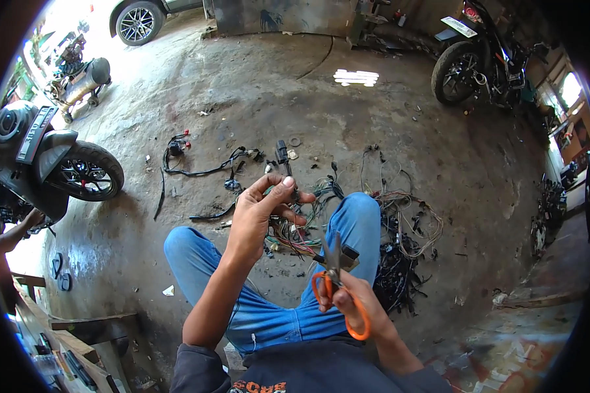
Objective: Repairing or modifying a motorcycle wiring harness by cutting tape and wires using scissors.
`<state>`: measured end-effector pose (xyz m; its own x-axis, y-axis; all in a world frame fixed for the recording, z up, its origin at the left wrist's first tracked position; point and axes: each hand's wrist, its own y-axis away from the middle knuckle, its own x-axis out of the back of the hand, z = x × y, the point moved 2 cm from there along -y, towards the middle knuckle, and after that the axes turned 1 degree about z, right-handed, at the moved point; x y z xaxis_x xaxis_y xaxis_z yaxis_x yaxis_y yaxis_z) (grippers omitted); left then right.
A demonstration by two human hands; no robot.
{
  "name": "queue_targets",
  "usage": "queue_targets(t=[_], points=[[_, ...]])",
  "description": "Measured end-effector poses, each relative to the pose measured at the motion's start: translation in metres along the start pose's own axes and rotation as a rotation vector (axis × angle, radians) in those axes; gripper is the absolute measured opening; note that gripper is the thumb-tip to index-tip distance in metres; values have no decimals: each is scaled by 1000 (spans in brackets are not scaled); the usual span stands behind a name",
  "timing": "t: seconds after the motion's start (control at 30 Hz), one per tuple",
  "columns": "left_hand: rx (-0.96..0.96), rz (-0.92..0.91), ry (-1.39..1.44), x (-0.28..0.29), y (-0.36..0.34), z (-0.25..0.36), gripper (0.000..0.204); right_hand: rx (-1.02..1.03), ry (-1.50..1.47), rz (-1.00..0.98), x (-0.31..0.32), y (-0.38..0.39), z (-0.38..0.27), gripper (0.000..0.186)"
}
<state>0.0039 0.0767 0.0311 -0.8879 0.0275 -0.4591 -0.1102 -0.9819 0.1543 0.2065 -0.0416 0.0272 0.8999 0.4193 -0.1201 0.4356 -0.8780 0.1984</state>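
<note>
My left hand (269, 200) is raised over the gap between my knees, its thumb and fingers pinching a dark stretch of wiring harness. A black connector (282, 152) shows just beyond the fingertips. Below that hand hangs a bundle of coloured wires (288, 237). Orange-handled scissors (355, 314) are in my right hand (362, 298), fingers through the loops and blades pointing up and away. Right beside the blades is a black plug (350, 254); whether my right hand touches it I cannot tell.
A black cable loom (206, 173) and loose wires (426, 223) lie on the concrete floor, with a dark heap of wiring (400, 278) by my right knee. Motorcycles stand left (85, 171) and far right (462, 72). A person's arm (19, 232) shows at the left edge.
</note>
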Motion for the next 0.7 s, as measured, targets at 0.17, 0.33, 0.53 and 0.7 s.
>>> queue_targets(t=[0.17, 0.33, 0.53, 0.7], points=[[-12, -1, -51, -4, 1, -3, 21, -58, 134, -57, -4, -18, -1, 60], [5, -3, -35, -5, 3, -2, 23, -43, 59, -7, -6, -22, -2, 63], [32, 32, -22, -6, 2, 2, 27, -57, -31, -42, 1, -18, -4, 65], [-14, 90, 17, 2, -3, 8, 29, 34, -103, 72, 19, -11, -17, 72]])
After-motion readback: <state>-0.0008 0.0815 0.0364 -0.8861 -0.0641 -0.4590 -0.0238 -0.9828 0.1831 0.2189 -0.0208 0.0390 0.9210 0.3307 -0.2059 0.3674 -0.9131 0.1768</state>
